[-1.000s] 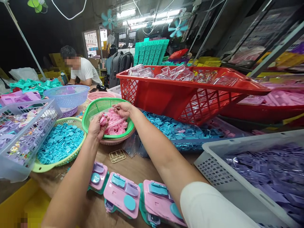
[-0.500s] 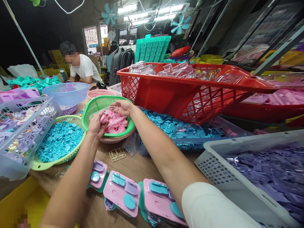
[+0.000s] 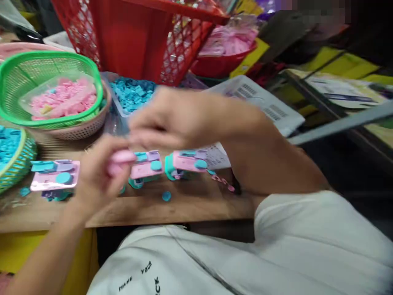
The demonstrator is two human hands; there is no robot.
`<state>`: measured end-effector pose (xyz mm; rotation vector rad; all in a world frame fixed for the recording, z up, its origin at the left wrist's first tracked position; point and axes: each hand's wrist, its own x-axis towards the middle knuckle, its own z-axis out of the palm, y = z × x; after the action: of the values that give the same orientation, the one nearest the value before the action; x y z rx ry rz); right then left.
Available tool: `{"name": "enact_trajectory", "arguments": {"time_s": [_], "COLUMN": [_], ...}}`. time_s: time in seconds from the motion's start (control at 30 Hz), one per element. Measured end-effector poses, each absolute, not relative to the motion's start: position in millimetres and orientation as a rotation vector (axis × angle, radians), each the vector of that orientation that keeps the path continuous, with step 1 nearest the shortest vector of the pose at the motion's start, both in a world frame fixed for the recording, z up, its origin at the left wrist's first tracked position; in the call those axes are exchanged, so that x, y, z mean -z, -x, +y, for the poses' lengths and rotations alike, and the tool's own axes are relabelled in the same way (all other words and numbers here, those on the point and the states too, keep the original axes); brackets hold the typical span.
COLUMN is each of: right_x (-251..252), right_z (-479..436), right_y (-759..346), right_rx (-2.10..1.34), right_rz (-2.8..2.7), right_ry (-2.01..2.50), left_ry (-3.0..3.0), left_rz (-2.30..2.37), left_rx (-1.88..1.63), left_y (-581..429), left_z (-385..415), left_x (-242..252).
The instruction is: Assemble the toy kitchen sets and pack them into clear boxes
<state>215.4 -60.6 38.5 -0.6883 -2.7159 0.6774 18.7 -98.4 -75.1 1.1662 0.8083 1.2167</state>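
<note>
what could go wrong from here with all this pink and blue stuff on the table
The pink plastic in the left hand might slip and drop among the pink-topped toys.

The loose blue disc lies near the front edge of the table, so a passing arm could perhaps sweep it off.

The right hand, blurred in this view, appears close to the toys and may bump one out of line.

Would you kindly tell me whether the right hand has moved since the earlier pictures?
Yes, to the right: judged against the green basket, the right hand was over it earlier and is now out beyond its right rim.
</note>
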Motion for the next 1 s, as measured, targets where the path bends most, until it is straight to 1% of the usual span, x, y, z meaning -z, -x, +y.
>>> {"name": "enact_trajectory", "arguments": {"time_s": [0.03, 0.07, 0.17, 0.2, 0.27, 0.37, 0.43, 0.57, 0.63, 0.8, 1.0], "right_x": [-24.8, -3.4, 89.4, 121.7, 175.8, 221.0, 232.4, 237.3, 236.2, 233.6, 241.9], "right_z": [-99.1, -133.8, -201.2, -211.7, -222.2, -228.0, -231.9, -242.0, -246.4, -250.4, -252.2], "right_y": [-238.4, -260.2, -313.0, -325.6, -344.1, -363.7, -376.1, -393.0, -393.3, -383.8, -388.3], "right_rx": [-0.73, -0.77, -0.685, -0.645, -0.589, -0.524, -0.453, -0.389, -0.397, -0.328, -0.246], "right_rz": [-2.711, -2.687, -2.483, -2.393, -2.198, -1.95, -1.784, -1.503, -1.575, -1.954, -1.828], "right_ry": [0.688, 0.761, 1.239, 1.343, 1.379, 1.292, 1.268, 1.306, 1.278, 1.156, 1.285], "left_ry": [-1.667, -2.027, -2.647, -2.745, -2.827, -2.86, -2.874, -2.887, -2.89, -2.892, -2.882], "left_rz": [0.681, 0.574, 0.475, 0.488, 0.52, 0.583, 0.658, 0.785, 0.866, 1.098, 1.339], "left_rx": [-1.105, -1.035, -0.886, -0.848, -0.774, -0.698, -0.707, -0.821, -0.877, -0.989, -1.037], "left_y": [-34.1, -50.5, -97.2, -109.1, -125.4, -135.7, -136.9, -131.0, -125.5, -115.2, -112.9], "left_z": [-119.0, -136.3, -164.2, -166.7, -166.5, -162.2, -160.6, -164.4, -169.8, -186.7, -190.4], "left_x": [98.4, 124.0, 193.9, 209.6, 226.1, 225.2, 219.7, 216.3, 216.9, 214.8, 214.3]}}
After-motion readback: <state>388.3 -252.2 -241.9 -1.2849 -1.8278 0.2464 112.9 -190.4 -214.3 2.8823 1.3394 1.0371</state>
